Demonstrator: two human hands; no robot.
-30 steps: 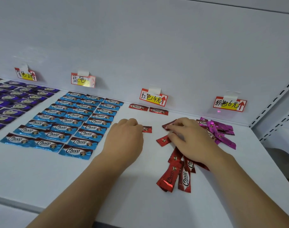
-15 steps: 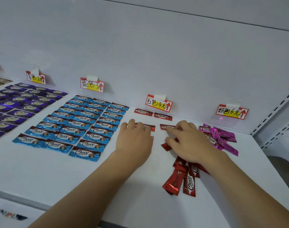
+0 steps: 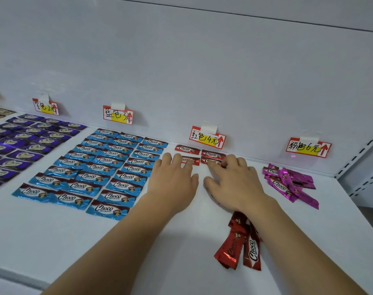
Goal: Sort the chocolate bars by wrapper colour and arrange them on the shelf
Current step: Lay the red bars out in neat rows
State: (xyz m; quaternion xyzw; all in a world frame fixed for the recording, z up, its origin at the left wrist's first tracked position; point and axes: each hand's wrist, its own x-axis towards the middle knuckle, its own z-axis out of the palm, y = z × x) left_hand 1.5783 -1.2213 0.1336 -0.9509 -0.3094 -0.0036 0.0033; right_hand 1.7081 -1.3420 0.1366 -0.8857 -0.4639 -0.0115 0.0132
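Two red bars (image 3: 186, 149) lie flat in a back row under the red price tag (image 3: 207, 137). In front of them my left hand (image 3: 173, 179) presses straight fingers on a third red bar (image 3: 193, 160). My right hand (image 3: 232, 182) touches a fourth red bar (image 3: 209, 161) with its fingertips. A loose pile of red bars (image 3: 238, 245) lies partly under my right forearm. Blue bars (image 3: 104, 171) form neat rows to the left, purple bars (image 3: 21, 143) further left. A heap of pink bars (image 3: 287, 182) sits at the right.
The white shelf (image 3: 160, 252) has a back wall carrying blue (image 3: 117, 114), purple (image 3: 45, 106) and pink (image 3: 307, 147) price tags. A perforated upright (image 3: 359, 152) bounds the right end. The shelf's front edge runs along the bottom left.
Both hands slid forward toward the back wall, each carrying a red bar into a second row behind the first two. The view came closer to the shelf.
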